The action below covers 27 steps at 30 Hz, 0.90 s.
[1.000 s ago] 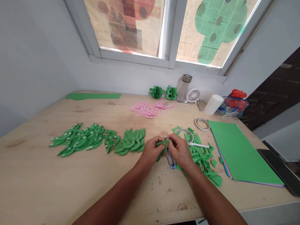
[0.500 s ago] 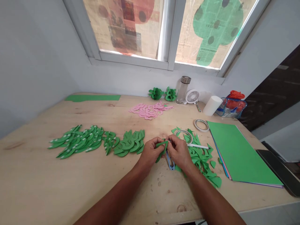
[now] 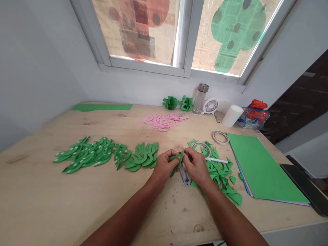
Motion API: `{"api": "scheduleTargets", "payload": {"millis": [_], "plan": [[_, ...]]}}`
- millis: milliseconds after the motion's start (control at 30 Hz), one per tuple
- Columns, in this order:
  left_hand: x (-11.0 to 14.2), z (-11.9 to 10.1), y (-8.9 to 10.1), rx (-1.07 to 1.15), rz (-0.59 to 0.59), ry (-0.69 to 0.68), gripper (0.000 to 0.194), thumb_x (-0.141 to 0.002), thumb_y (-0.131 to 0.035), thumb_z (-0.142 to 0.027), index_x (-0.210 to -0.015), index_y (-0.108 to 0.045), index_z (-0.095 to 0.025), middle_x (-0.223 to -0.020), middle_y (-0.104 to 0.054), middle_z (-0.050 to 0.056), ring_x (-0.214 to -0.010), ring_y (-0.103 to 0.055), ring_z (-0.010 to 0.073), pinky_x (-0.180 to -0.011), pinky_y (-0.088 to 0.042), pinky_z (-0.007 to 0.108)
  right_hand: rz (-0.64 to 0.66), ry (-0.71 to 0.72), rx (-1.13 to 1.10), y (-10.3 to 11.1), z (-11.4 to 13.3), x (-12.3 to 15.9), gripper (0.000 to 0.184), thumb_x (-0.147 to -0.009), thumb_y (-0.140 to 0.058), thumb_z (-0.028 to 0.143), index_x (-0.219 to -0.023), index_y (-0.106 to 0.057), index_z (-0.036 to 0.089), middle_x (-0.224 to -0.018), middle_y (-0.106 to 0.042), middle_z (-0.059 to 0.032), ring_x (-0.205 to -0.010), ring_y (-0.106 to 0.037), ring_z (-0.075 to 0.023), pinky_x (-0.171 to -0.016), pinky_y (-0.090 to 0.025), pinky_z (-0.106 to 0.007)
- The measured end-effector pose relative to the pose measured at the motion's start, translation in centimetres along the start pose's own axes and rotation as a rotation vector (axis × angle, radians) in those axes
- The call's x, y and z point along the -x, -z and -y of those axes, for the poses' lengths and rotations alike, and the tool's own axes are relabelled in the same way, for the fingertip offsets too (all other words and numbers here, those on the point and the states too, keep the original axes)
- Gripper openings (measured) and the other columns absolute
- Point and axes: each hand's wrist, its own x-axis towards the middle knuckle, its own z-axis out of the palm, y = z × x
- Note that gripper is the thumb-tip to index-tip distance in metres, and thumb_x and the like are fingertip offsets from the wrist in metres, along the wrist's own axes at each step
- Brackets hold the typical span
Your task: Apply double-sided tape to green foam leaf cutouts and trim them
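In the middle of the table my left hand pinches a folded green paper piece. My right hand is closed at the right tip of that same piece, its fingertips close to the left ones. Just below the hands lies a light-blue tool with a looped handle, its upper end hidden by my fingers. Left of my left hand is a pile of green paper cutouts; farther left are more green cutouts with white patches. Green paper scraps spread beside my right hand.
A tape roll and a white pen lie on the scraps. Another tape roll and stacked coloured paper are to the right. Pink cutouts, a bottle and a small fan stand farther back.
Both hands stay nearly in place on the green paper piece. Only a slight shift of the fingers and of the blue tool shows.
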Motion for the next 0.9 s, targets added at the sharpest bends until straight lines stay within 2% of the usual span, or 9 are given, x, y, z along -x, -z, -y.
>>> {"api": "scheduleTargets", "payload": {"millis": [600, 900], "plan": [[-0.13, -0.02, 0.01, -0.003, 0.018, -0.004, 0.015, -0.065, -0.060, -0.029, -0.065, -0.054, -0.016, -0.045, -0.049, -0.005, -0.040, -0.044, 0.0084, -0.042, -0.032, 0.020, -0.016, 0.004, -0.028, -0.11, -0.10, 0.03, 0.016, -0.078, -0.044, 0.023, -0.064, -0.051, 0.018, -0.053, -0.042, 0.0045, -0.051, -0.041, -0.0100, -0.050, -0.029, -0.020], [-0.11, 0.06, 0.01, -0.020, 0.016, 0.007, 0.015, -0.066, -0.058, -0.030, -0.067, -0.053, -0.016, -0.044, -0.049, -0.005, -0.040, -0.044, 0.0090, -0.041, -0.029, 0.020, -0.010, 0.002, -0.063, -0.07, -0.09, -0.02, 0.020, -0.081, -0.044, 0.028, -0.067, -0.053, 0.017, -0.055, -0.046, 0.0037, -0.052, -0.044, -0.0103, -0.051, -0.031, -0.020]]}}
